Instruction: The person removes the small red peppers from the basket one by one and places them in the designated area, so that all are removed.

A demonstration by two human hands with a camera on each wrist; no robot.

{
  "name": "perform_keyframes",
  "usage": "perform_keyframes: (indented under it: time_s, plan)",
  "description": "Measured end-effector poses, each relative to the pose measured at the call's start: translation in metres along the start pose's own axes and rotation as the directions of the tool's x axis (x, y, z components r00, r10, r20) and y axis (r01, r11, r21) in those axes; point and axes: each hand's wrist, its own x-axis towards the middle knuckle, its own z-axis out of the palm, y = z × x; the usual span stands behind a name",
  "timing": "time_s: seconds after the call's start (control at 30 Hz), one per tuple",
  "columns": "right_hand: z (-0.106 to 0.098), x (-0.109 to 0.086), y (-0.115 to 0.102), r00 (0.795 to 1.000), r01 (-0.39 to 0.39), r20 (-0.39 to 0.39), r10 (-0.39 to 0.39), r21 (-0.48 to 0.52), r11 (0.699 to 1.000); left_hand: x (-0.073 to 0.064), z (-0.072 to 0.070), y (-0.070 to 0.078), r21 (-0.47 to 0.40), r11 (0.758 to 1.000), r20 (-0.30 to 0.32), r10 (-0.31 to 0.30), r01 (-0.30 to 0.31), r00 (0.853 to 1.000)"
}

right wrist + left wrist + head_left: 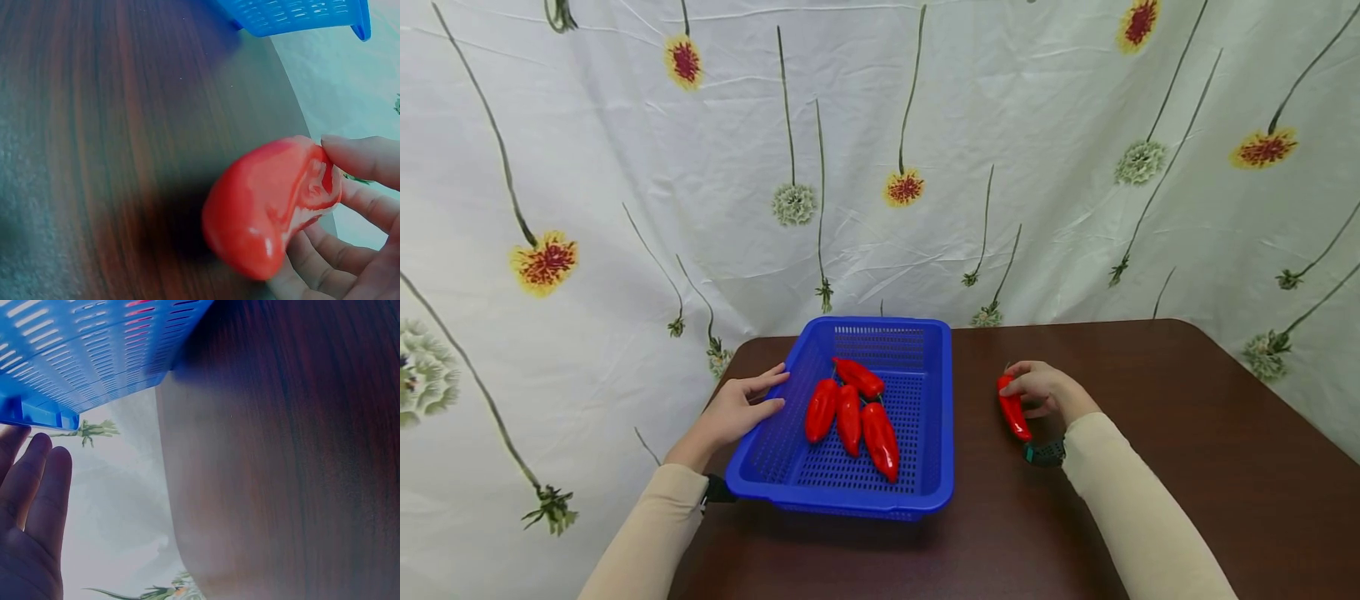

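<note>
A blue plastic basket (936, 417) with slotted walls stands on the table, and several red peppers (848, 419) lie on its bottom. My left hand (737, 410) touches the basket's left rim with fingers extended; in the left wrist view the fingers (53, 487) lie at the rim's edge. To the right of the basket, my right hand (1043, 390) pinches another red pepper (1015, 415) near its stem end. Close up in the right wrist view, this pepper (250, 212) hangs from the thumb and fingers, seemingly just above the table.
The dark brown wooden table (985, 533) has rounded far corners. Behind it hangs a white cloth (865, 250) printed with flowers. A dark band (1045, 454) is on the right wrist, another (718, 490) on the left.
</note>
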Motion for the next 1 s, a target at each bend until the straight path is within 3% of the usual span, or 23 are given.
perform_keyframes:
  time_s: [0.7, 1.0]
  plan:
    - [0.0066, -0.0013, 0.0018, 0.999, 0.045, -0.009, -0.046, -0.089, 0.995, 0.0002, 0.0004, -0.0009, -0.008, 0.999, 0.006, -0.033, 0.033, 0.999]
    - [0.0063, -0.0008, 0.0028, 0.998, 0.054, -0.021, -0.056, -0.09, 0.995, 0.0004, 0.0007, 0.0004, 0.01, 1.0, 0.002, -0.011, 0.011, 1.0]
